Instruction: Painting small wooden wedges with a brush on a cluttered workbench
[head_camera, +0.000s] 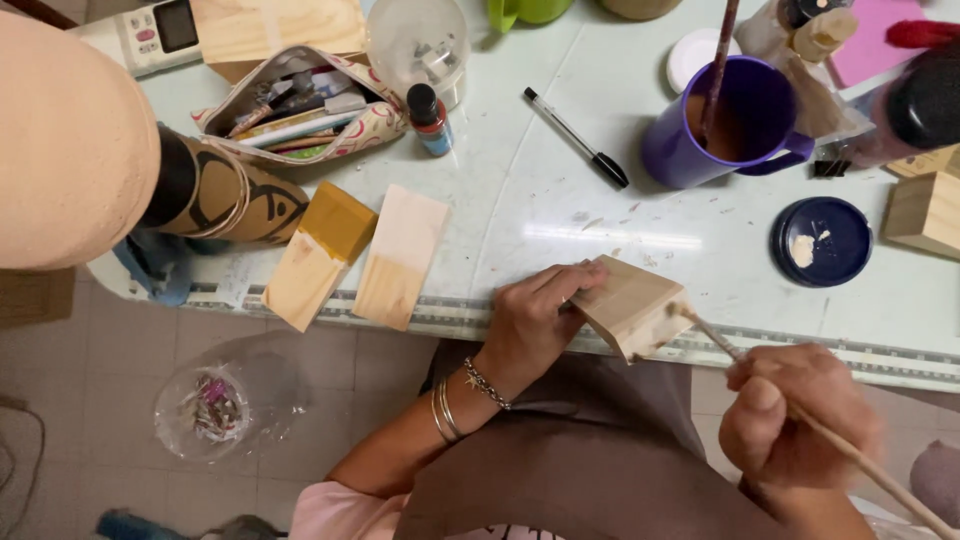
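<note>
My left hand (535, 318) grips a bare wooden block (630, 303) at the near edge of the pale table (560, 215), tilting it over the rim. A thin wooden-handled paintbrush (800, 410) is held in my right hand (795, 420), low at the right; its tip touches the block's right side. Bracelets circle my left wrist. Two more wooden blocks lie to the left: one half-painted mustard yellow (318, 253) and one pale (403, 256).
A purple mug (735, 125) holding a brush stands at the back right beside a dark blue lid (822, 241) with a dab of paint. A black pen (577, 136), small paint bottle (429, 120), open pencil case (300, 105) and further blocks (925, 205) lie around.
</note>
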